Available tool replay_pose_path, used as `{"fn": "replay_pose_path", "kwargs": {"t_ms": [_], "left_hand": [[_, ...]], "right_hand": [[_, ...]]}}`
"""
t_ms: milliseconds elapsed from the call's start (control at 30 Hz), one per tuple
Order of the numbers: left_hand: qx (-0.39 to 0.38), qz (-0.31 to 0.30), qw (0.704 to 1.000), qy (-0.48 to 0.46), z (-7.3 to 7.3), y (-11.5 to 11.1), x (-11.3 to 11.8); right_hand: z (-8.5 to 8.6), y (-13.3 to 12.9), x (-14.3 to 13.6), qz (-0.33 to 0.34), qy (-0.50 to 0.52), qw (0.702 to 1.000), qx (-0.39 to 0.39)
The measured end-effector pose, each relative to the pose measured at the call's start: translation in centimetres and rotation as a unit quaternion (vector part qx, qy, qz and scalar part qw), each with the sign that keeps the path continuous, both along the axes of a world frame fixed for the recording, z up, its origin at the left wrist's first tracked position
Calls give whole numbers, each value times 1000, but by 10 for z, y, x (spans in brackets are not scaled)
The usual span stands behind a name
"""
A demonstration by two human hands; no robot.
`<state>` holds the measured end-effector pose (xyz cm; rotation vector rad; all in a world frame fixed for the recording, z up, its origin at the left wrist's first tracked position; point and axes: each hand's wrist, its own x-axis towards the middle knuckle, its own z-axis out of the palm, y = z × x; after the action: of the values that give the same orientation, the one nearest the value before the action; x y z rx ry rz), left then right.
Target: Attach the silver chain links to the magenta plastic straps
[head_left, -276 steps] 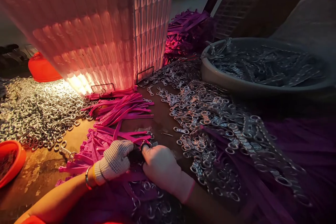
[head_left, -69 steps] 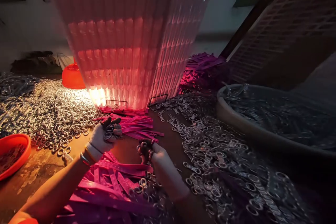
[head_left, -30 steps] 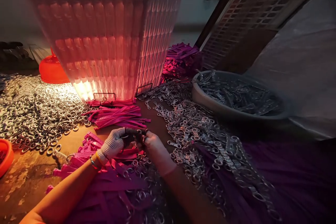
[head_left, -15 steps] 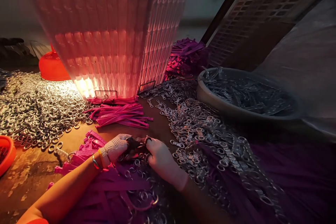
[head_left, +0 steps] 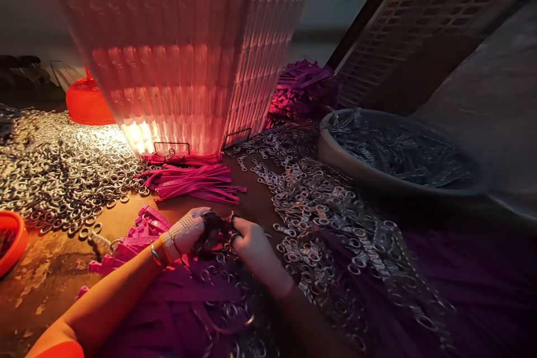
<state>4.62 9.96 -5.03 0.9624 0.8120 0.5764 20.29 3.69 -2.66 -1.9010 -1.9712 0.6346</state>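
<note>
My left hand, in a pale dotted glove with dark fingertips, is closed above a heap of magenta straps with metal rings. Facing it, my right hand, also gloved, pinches with thumb and fingers. The fingertips of both hands almost meet; whatever lies between them is dark and too small to make out. Metal rings lie just below the hands. Beyond them rests a bundle of magenta straps.
A pile of metal rings spreads at left under a red lamp. Metal clasps cover the table at right, beside a tub of metal parts. A ribbed translucent panel stands behind; an orange bowl sits far left.
My right hand has drawn slightly back, and its fingers have shifted near the left fingertips. The whole view has moved a little. My left hand keeps its grip.
</note>
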Motion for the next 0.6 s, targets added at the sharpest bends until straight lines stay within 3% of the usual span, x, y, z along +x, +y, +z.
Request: {"fn": "replay_pose_path", "kwargs": {"t_ms": [133,367,500,600], "left_hand": [[-52,76,995,-43,-11,3,6],[-152,148,971,-108,-2,29,-6],[-193,199,950,-145,1,46,-22],[-211,195,944,-162,2,47,-28]], "right_hand": [[-9,1,-20,-70,-46,997,1],[-14,44,-3,-33,-74,997,1],[-26,71,-17,27,-74,997,18],[-35,84,-29,17,-56,998,4]]}}
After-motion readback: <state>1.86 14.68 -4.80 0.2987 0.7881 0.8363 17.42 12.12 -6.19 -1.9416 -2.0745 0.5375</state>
